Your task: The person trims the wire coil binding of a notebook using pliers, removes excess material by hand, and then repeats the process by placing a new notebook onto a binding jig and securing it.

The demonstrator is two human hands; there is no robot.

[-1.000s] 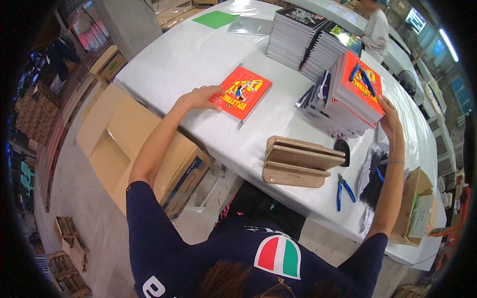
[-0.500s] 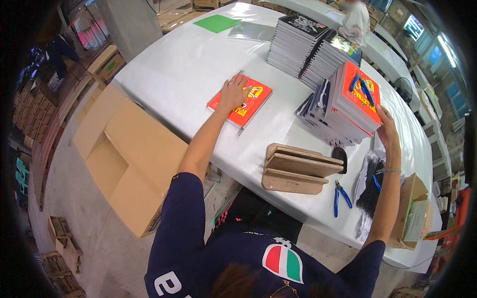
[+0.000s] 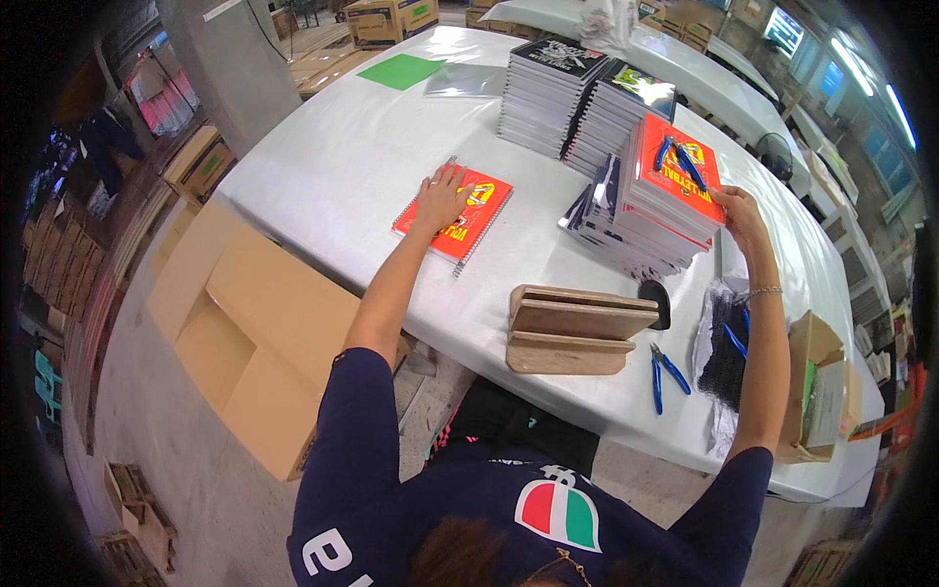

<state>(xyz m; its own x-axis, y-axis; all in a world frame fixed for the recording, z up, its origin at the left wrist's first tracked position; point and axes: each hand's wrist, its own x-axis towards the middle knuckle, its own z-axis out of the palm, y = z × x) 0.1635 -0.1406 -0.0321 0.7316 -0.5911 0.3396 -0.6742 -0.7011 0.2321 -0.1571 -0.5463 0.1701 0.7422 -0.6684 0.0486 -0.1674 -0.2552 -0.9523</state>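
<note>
A red spiral notebook (image 3: 481,217) lies on the white-covered table, and my left hand (image 3: 442,199) rests flat over its left part, fingers stretched out. To the right stands a tall stack of notebooks with red covers (image 3: 696,201) on top. My right hand (image 3: 745,223) is at this stack's right corner, its fingers closed around the edge of the top notebook; how many covers they pinch cannot be told. Blue-handled pliers (image 3: 682,163) lie on that stack. Another pair of blue pliers (image 3: 657,380) lies near the table's front edge.
A slotted wooden stand (image 3: 577,328) sits at the front, beside a black oval object (image 3: 655,301). Dark-covered notebooks (image 3: 548,98) are piled behind. A green sheet (image 3: 401,70) lies far left. Cardboard boxes flank the table: a large one (image 3: 264,323) left, a small one (image 3: 817,391) right.
My right hand has shifted from the stack's side up to its top corner, fingers now bent over the edge. The left hand stays on the notebook. The whole view has shifted slightly.
</note>
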